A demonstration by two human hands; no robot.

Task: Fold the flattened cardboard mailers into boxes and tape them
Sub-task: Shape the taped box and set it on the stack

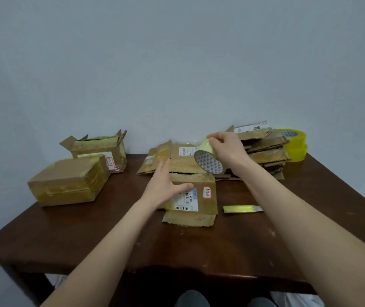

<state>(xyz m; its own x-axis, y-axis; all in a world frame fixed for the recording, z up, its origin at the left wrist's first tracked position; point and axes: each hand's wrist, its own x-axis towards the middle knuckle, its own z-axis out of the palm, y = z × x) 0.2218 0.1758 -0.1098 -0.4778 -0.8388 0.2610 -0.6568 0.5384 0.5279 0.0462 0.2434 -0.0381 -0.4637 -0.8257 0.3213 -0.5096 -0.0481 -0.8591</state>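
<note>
A small cardboard box [203, 202] with a white shipping label stands near the middle of the dark wooden table [88, 235], its front flap lying flat toward me. My left hand [163, 185] rests spread against the box's left top edge, thumb on the label side. Above and behind the box my right hand [226, 147] grips a roll of yellowish clear tape [208, 160], tilted so its printed core faces me. A faint strip of tape seems to run from the roll toward the left.
A taped closed box [66, 185] and an open-topped box [101, 149] sit at the left. Flattened mailers [265, 149] pile up at the back right, with two stacked yellow tape rolls [294, 145] behind. A loose tape strip [241, 209] lies right of the box.
</note>
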